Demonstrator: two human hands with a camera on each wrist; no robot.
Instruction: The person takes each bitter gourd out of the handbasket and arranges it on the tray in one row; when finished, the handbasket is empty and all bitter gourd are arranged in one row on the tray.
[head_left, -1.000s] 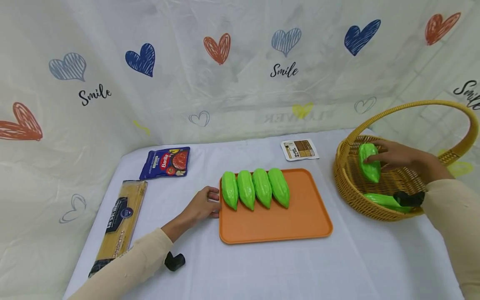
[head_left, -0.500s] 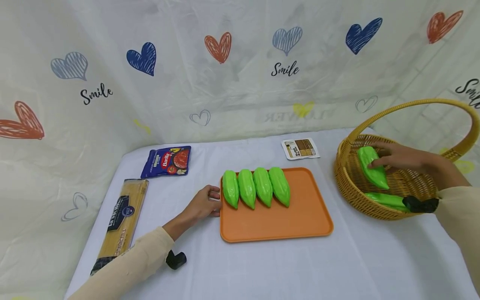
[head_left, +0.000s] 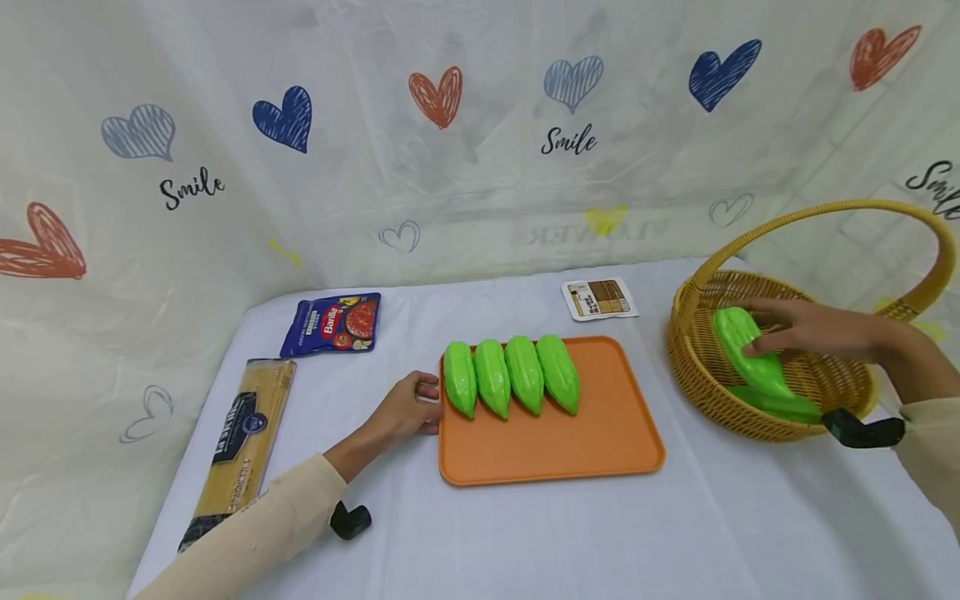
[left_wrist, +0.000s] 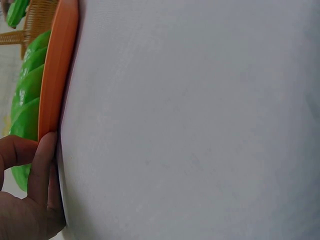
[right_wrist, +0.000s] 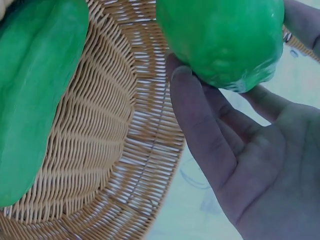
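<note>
My right hand (head_left: 810,327) is inside the wicker basket (head_left: 688,385) at the right, thumb and fingers gripping the upper end of a green ridged gourd (head_left: 750,350). This gourd (right_wrist: 220,40) is tilted, its pointed end slanting toward the near side. A second green gourd (head_left: 780,406) lies low in the basket, partly overlapped by the held one. At the orange tray's (head_left: 551,450) left edge, my left hand (head_left: 405,407) pinches the rim. Several matching gourds (head_left: 525,375) lie side by side on the tray's left half, tips toward me.
A blue Barilla pouch (head_left: 333,323) and a long spaghetti pack (head_left: 243,442) lie on the left of the white-covered table. Behind the tray is a small flat packet (head_left: 598,299). The basket's tall handle (head_left: 825,208) arches above the right forearm.
My right hand has shifted slightly right and nearer in the basket; the gripped gourd has turned, its tip swinging rightward and toward me over the lower gourd. The left hand stays at the tray.
</note>
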